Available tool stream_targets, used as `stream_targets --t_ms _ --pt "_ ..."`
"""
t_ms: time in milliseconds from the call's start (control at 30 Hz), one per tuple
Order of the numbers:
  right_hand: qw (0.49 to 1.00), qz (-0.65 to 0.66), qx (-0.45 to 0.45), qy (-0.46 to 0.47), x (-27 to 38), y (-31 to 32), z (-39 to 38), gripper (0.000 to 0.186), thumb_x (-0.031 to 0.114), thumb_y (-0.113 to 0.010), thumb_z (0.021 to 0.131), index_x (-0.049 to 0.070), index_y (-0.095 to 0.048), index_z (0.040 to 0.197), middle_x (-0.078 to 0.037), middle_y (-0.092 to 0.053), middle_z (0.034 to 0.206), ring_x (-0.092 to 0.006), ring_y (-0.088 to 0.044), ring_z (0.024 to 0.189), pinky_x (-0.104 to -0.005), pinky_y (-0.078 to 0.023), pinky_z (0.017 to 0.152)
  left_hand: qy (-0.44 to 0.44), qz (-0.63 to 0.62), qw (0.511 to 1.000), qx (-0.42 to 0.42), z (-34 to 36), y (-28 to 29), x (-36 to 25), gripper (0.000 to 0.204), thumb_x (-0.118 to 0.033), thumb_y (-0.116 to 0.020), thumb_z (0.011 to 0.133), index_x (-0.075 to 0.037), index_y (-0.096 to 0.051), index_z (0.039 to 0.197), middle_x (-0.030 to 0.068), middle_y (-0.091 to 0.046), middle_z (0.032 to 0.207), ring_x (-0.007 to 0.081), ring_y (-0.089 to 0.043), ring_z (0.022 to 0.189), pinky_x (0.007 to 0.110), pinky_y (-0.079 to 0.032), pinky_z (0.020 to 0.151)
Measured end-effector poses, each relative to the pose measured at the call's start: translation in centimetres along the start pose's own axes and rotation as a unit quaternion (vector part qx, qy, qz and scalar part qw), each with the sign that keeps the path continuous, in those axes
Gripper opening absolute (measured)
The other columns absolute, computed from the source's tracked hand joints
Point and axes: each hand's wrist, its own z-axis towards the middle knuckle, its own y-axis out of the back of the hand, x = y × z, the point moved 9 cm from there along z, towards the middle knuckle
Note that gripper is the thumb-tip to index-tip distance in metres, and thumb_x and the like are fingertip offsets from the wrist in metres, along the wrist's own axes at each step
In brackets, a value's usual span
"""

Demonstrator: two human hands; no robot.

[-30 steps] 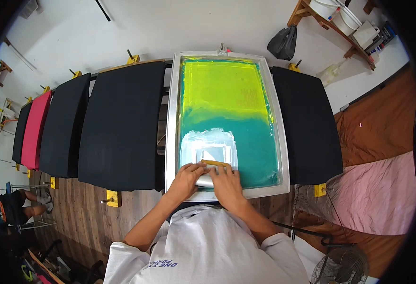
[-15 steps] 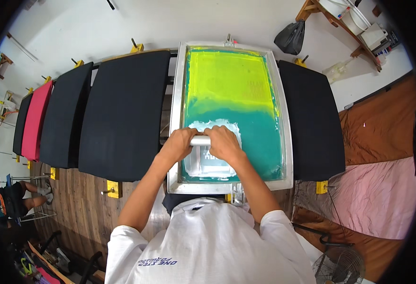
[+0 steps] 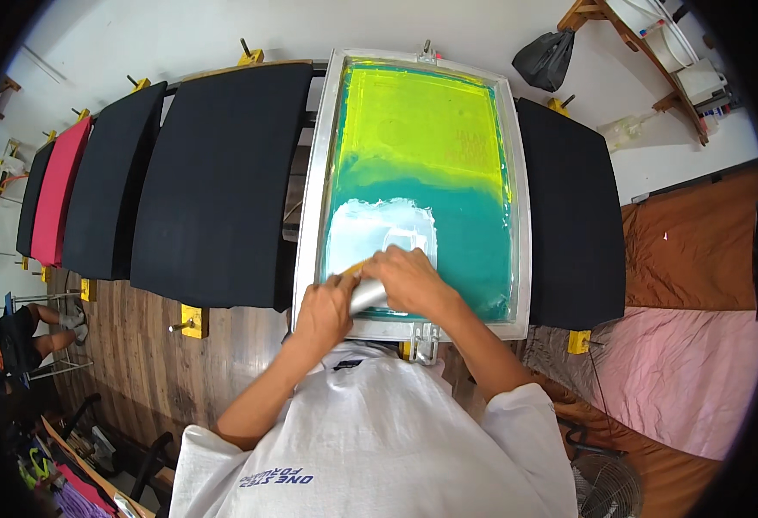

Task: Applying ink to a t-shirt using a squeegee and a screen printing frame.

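Observation:
Both my hands grip a squeegee [image 3: 369, 296] with a silvery handle and a yellowish blade edge. It is tilted, its left end closer to my body. My left hand [image 3: 324, 312] is closed around the left end, and my right hand [image 3: 407, 280] is closed on the right end. Beneath it lies a screen-printing frame [image 3: 521, 216] with a metal rim. Its mesh is yellow-green at the far part and teal nearer me. A white ink patch [image 3: 355, 226] covers the near left of the mesh. The squeegee's near side is partly hidden by my hands.
Black padded boards [image 3: 215, 186] stand in a row to the left, with a pink one [image 3: 61, 194] among them. Another black board [image 3: 571, 216] sits right of the frame. A fan [image 3: 608, 485] stands at lower right. A seated person [image 3: 18, 345] is at far left.
My hands have drawn the squeegee toward my body and turned it from level to slanted. White ink now covers more of the near left mesh. The view has shifted slightly.

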Motion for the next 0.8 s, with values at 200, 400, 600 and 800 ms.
stream_targets --t_ms 200,400,600,800 --pt "0.998 -0.029 0.055 0.009 0.2 -0.5 -1.4 0.041 -0.002 -0.069 0.074 0.018 -0.072 0.109 -0.002 -0.070 0.103 -0.0259 -0.064 0.102 -0.0463 -0.043 0.082 0.037 -0.040 0.998 0.033 -1.8 -1.2 -1.8 0.046 -0.001 -0.071 0.068 0.001 -0.062 0.113 0.0190 -0.067 0.093 0.0354 -0.067 0.086 0.045 -0.051 0.079" --pt "0.997 -0.041 -0.027 -0.060 -3.5 3.6 -0.3 0.040 0.000 -0.069 0.073 0.020 -0.073 0.107 -0.008 -0.071 0.099 -0.0308 -0.068 0.096 -0.0526 -0.051 0.076 -0.080 -0.078 0.991 -0.066 5.1 1.1 -1.2 0.038 0.006 -0.066 0.066 -0.002 -0.067 0.104 0.0226 -0.067 0.089 0.0416 -0.065 0.082 0.048 -0.053 0.076" --pt "0.987 0.009 -0.104 -0.122 -7.4 4.4 1.7 0.038 -0.003 -0.068 0.072 0.015 -0.072 0.105 -0.012 -0.070 0.098 -0.0343 -0.066 0.099 -0.0523 -0.050 0.079 -0.127 -0.081 0.988 -0.035 10.9 1.6 -0.5 0.035 0.008 -0.066 0.071 -0.002 -0.071 0.104 0.0247 -0.068 0.094 0.0425 -0.066 0.087 0.046 -0.054 0.081" --pt "0.981 0.056 -0.115 -0.144 -8.0 3.6 0.8 0.034 -0.005 -0.066 0.069 0.008 -0.071 0.100 -0.016 -0.070 0.094 -0.0383 -0.067 0.093 -0.0510 -0.054 0.077 -0.148 -0.061 0.986 0.051 12.4 0.9 -1.0 0.034 0.007 -0.068 0.071 -0.001 -0.069 0.104 0.0232 -0.069 0.096 0.0423 -0.066 0.091 0.046 -0.053 0.081"
